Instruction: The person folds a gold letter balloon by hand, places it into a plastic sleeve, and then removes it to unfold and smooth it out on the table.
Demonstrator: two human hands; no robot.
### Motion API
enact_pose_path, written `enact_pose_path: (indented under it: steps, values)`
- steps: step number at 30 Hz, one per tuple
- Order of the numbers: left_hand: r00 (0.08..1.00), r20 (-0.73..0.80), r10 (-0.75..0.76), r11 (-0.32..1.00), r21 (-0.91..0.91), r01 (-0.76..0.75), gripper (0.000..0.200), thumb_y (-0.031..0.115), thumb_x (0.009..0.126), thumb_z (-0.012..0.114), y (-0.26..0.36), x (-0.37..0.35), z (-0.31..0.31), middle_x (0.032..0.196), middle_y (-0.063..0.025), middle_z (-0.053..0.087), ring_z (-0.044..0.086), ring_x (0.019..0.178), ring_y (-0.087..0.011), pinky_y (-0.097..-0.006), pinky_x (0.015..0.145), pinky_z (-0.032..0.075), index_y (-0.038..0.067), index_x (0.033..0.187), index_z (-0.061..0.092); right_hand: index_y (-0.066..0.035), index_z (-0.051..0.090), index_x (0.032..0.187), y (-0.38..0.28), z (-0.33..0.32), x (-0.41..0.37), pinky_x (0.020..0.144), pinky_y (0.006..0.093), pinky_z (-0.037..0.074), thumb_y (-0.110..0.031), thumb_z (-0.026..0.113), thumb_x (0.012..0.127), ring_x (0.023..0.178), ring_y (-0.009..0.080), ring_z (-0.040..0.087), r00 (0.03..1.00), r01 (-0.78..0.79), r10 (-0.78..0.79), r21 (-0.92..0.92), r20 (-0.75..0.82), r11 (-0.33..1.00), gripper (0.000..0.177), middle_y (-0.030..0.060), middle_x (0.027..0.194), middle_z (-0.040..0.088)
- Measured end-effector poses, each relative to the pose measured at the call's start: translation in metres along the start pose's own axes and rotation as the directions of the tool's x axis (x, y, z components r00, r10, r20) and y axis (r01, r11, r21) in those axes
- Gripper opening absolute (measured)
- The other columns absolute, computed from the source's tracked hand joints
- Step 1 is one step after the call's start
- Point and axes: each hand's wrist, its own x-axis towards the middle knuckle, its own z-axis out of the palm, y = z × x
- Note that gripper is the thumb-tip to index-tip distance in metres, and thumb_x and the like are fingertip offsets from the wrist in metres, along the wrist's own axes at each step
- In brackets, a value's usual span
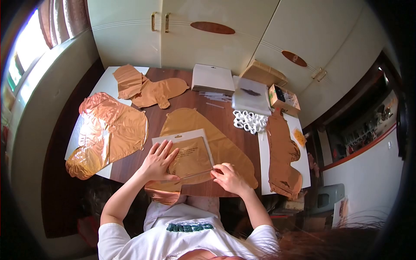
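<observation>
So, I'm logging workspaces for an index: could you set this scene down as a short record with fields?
Left hand: spread on a flat, clear plastic packet with copper-coloured contents
Right hand: fingers at the packet's near right corner
Beneath packet: large copper-coloured foil piece on a brown tabletop
Table's left side: shiny, crinkled copper-coloured foil shape
Table's right side: long brown foil strip with a wavy edge
Beyond packet, to the right: cluster of white rings
Packet print: too small to read
</observation>
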Motion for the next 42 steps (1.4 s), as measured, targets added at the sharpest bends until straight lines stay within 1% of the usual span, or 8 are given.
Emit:
enact_pose_path:
  steps: [2,5,14,26,32,38,41,42]
  values:
    - [1.000,0.000,0.000,1.000,-0.001,0.000,0.105,0.081,0.068,0.048,0.000,0.000,0.000,0.146,-0.0239,0.030,0.025,0.138,-0.0372,-0.0503,0.112,0.018,0.009,0.143,0.035,-0.006,0.064,0.108,0.012,0.007,-0.001,0.091,0.0376,0.046,-0.020,0.072,0.076,0.101,0.0222,0.059,0.993,0.086,-0.089,-0.042,-0.073,0.995,0.037,0.0061,0.113,0.060]
    - [1.000,-0.002,0.003,1.000,-0.004,-0.003,0.105,0.081,0.068,0.048,0.001,0.001,-0.001,0.146,-0.0239,0.030,0.025,0.138,-0.0372,-0.0503,0.112,0.018,0.008,0.143,0.035,-0.007,0.064,0.107,0.020,0.014,-0.004,0.091,0.0374,0.046,-0.024,0.073,0.074,0.104,0.0207,0.058,0.992,0.088,-0.085,0.027,-0.094,0.996,0.038,0.0043,0.117,0.060]
    - [1.000,-0.003,0.008,1.000,-0.010,-0.008,0.105,0.081,0.068,0.048,0.001,0.001,-0.003,0.146,-0.0241,0.030,0.025,0.138,-0.0369,-0.0501,0.111,0.018,0.008,0.142,0.036,-0.007,0.065,0.100,0.016,0.018,0.010,0.081,0.0306,0.051,-0.019,0.071,0.076,0.089,0.0180,0.061,0.982,0.120,-0.136,-0.123,-0.132,0.985,0.027,0.0030,0.098,0.063]
    - [1.000,0.014,0.014,1.000,-0.005,-0.014,0.105,0.081,0.069,0.048,0.001,0.000,-0.002,0.147,-0.0242,0.030,0.024,0.139,-0.0372,-0.0498,0.112,0.018,0.008,0.143,0.034,-0.006,0.062,0.092,0.021,0.004,0.021,0.080,0.0327,0.051,-0.008,0.067,0.073,0.090,0.0190,0.060,0.980,0.183,-0.186,-0.052,-0.067,0.982,0.020,0.0039,0.100,0.060]
    - [0.999,0.016,0.030,1.000,0.003,-0.030,0.105,0.081,0.069,0.048,-0.001,0.002,-0.004,0.147,-0.0238,0.030,0.025,0.138,-0.0369,-0.0502,0.111,0.018,0.009,0.143,0.034,-0.008,0.060,0.100,0.031,0.003,0.029,0.085,0.0332,0.051,-0.008,0.067,0.072,0.090,0.0205,0.060,0.974,0.223,-0.222,-0.010,0.045,0.975,0.028,0.0043,0.103,0.062]
    - [0.997,-0.027,0.069,0.998,-0.012,-0.070,0.104,0.081,0.069,0.049,-0.010,0.013,0.000,0.145,-0.0230,0.033,0.028,0.137,-0.0366,-0.0510,0.110,0.022,0.009,0.142,0.037,-0.008,0.059,0.089,0.022,-0.001,0.032,0.083,0.0340,0.047,-0.011,0.064,0.073,0.092,0.0206,0.058,0.984,0.179,-0.180,-0.090,0.002,0.980,0.017,0.0038,0.098,0.060]
    - [0.995,-0.060,0.080,0.997,0.000,-0.080,0.101,0.080,0.069,0.049,-0.013,0.020,0.000,0.144,-0.0228,0.035,0.030,0.136,-0.0366,-0.0509,0.110,0.024,0.008,0.140,0.039,-0.008,0.061,0.093,-0.001,-0.006,0.038,0.087,0.0349,0.044,-0.014,0.062,0.075,0.097,0.0211,0.056,0.991,0.118,-0.130,-0.240,-0.034,0.964,0.019,0.0037,0.101,0.059]
    - [0.995,-0.064,0.080,0.997,-0.004,-0.080,0.101,0.079,0.070,0.049,-0.014,0.022,0.000,0.144,-0.0227,0.035,0.030,0.136,-0.0365,-0.0508,0.110,0.024,0.008,0.140,0.039,-0.008,0.061,0.096,-0.010,-0.002,0.040,0.088,0.0352,0.044,-0.014,0.061,0.075,0.099,0.0212,0.056,0.990,0.117,-0.129,-0.191,-0.051,0.975,0.022,0.0039,0.101,0.059]
